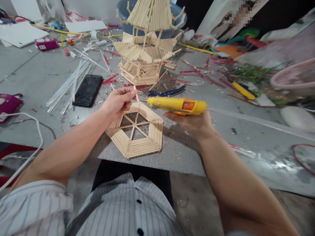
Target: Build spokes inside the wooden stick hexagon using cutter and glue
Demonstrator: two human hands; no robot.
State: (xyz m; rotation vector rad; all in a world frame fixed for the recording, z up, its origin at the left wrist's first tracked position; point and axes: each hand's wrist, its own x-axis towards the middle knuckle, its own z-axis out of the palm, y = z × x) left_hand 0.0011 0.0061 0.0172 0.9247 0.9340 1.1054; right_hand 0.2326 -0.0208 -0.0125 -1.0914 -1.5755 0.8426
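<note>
Between thumb and finger, my left hand (119, 102) pinches a short wooden stick (136, 93) at the far corner of a hexagonal stick frame (141, 147). The frame lies flat near the table's front edge, with thin spokes crossing in its open middle. My right hand (194, 123) is wrapped round a yellow glue gun (172, 105), whose nozzle points left and is close to the stick. A clear glue rod trails from the gun's rear. Behind my hands stands a tiered stick pagoda (145, 50).
A black phone (88, 90) and clear glue sticks (67, 83) lie at the left. Blue-handled pliers (167, 92) rest beyond the glue gun. A blue basin (180, 19) sits behind the pagoda. Red strips and a yellow cutter (243, 90) are at the right.
</note>
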